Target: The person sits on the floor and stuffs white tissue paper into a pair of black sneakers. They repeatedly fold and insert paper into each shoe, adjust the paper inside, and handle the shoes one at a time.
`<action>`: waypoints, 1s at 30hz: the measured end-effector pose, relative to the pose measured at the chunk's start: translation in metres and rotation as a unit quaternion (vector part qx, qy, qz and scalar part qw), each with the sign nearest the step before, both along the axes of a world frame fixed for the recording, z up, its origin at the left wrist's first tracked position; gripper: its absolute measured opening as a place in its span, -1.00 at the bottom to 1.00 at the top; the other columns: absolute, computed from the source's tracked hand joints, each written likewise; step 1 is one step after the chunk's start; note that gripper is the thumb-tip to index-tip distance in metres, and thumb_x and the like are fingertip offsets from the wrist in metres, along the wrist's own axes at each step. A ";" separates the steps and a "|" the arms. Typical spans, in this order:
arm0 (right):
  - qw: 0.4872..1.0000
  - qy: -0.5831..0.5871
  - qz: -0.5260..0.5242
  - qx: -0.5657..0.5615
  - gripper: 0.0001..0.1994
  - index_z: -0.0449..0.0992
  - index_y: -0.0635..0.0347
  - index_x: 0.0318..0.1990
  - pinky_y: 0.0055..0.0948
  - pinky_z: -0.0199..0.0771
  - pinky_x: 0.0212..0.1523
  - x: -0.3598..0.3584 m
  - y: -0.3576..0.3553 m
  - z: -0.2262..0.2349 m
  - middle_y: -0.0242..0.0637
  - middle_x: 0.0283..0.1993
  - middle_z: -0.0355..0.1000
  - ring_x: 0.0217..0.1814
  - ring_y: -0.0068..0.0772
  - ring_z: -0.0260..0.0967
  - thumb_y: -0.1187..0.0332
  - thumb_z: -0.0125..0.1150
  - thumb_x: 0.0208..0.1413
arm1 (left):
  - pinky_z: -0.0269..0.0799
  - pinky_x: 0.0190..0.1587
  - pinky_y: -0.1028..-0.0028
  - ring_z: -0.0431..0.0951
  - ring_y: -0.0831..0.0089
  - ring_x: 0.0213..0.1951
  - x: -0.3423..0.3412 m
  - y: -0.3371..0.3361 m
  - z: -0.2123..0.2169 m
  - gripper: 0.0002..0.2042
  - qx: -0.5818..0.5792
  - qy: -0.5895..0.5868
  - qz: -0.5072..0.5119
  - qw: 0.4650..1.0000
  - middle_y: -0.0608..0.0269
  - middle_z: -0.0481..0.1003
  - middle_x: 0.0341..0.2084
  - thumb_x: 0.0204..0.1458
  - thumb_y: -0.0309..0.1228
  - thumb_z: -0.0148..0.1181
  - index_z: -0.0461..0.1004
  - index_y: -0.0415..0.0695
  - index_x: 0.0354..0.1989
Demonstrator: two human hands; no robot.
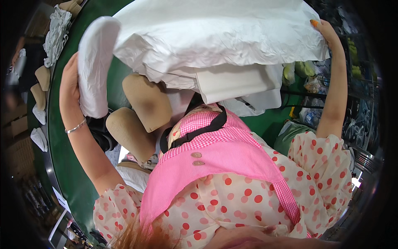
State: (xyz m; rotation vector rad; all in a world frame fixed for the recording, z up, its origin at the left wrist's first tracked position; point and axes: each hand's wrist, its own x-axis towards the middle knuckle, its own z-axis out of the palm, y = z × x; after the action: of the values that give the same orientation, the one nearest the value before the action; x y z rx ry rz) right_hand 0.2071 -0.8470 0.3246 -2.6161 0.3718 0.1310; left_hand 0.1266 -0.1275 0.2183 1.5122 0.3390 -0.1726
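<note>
A green surface (68,174) curved down the left, and over its upper part spread a big white sheet (224,31), creased along its lower edge and reaching from near the left hand across to the right. Below it the person wore a cream blouse (327,178) with red and pink spots, under a pink apron (211,151) with checked parts. A folded white piece (236,81) hung out beneath the sheet, just above the apron. The white pad (97,68), long and round-ended, stood tilted at the sheet's left end, raised by the left hand (70,76), which was closed around its left edge with the fingers mostly hidden behind it. Two tan forms, one (148,101) above the other (128,133), lay close together between that arm and the apron. A crumpled white cloth (58,31) lay at the far upper left. The right hand (325,33) pinched the sheet near its right end, thumb on top, the other fingers out of sight. A black strap (199,133) crossed the apron, a silver bracelet (76,126) circled the left wrist, and two buttons (197,155) sat on the apron.
</note>
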 end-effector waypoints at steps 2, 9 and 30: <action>0.996 0.008 0.056 -0.068 -0.64 0.50 0.28 -0.05 -0.45 0.38 -0.19 0.004 0.022 0.014 -0.29 -0.21 0.52 -0.26 -0.49 0.45 0.17 0.07 0.16 | 0.53 -0.20 0.46 0.57 0.46 -0.26 -0.006 -0.010 0.021 -0.66 -0.025 0.013 -0.008 1.000 0.16 0.55 -0.21 0.20 -0.30 0.04 0.41 -0.28 0.03; 0.908 -0.178 0.204 -0.320 -0.73 0.48 0.42 -0.36 -0.26 0.38 -0.28 -0.026 0.212 0.071 0.00 -0.33 0.51 -0.35 -0.10 0.44 0.32 0.02 0.01 | 0.54 -0.20 0.45 0.57 0.45 -0.27 -0.015 -0.097 0.003 -0.67 -0.232 0.064 -0.110 0.964 0.15 0.55 -0.21 0.20 -0.30 0.04 0.42 -0.27 0.02; 0.903 0.139 0.107 0.393 -0.43 0.48 0.21 -0.11 -0.54 0.30 -0.34 0.019 0.307 -0.170 -0.38 -0.25 0.45 -0.23 -0.60 0.34 -0.11 0.32 -0.09 | 0.56 -0.20 0.42 0.58 0.41 -0.28 0.007 -0.159 -0.110 -0.69 -0.444 0.075 -0.138 0.882 0.13 0.55 -0.21 0.20 -0.32 0.02 0.43 -0.27 0.00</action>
State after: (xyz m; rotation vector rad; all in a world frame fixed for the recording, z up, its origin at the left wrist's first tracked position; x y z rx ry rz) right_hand 0.2258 -0.5399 0.1545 -1.8210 0.0824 0.6001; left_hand 0.1339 -0.2866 0.1087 0.6202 0.1228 -0.5898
